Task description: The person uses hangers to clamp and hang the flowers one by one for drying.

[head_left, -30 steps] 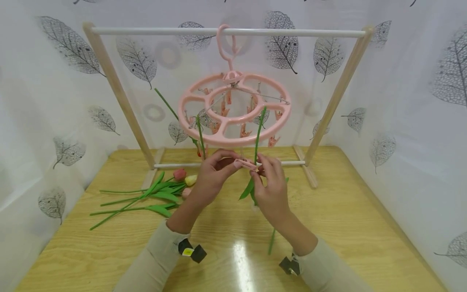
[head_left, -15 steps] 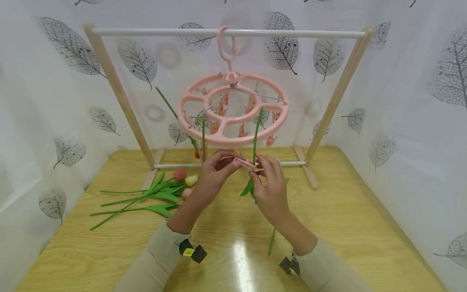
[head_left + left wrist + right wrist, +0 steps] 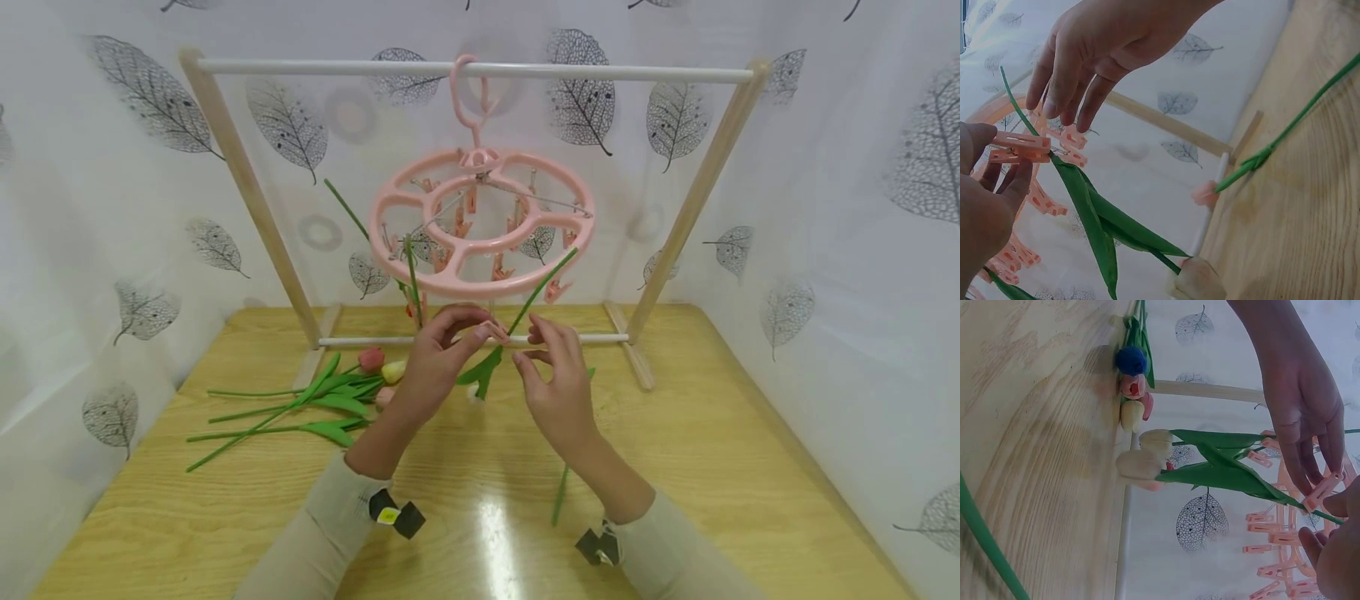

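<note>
In the head view, my left hand [image 3: 442,354] pinches a small pink clothespin [image 3: 497,331] below the front of a round pink clip hanger [image 3: 487,289]. That clothespin bites the green stem of a pale tulip [image 3: 1200,280], which hangs bloom down and slanted, its leaves [image 3: 1094,219] just beneath the clip. To the right of the stem is my right hand [image 3: 558,379], fingers loosely bent and apart from the flower, with nothing in them. Other tulip stems [image 3: 413,279] stick up at the hanger's left side.
Several tulips [image 3: 330,396] lie in a bunch at the table's left, one with a blue bloom [image 3: 1131,360]. Another tulip stem [image 3: 559,497] lies partly behind the right forearm. The hanger hooks over the white rod [image 3: 615,72] of a wooden rack [image 3: 693,196].
My right hand has let go of the tulip. Its stem has tipped to the right at the top, and its leaves and bloom have swung left. My left hand still pinches the clothespin.
</note>
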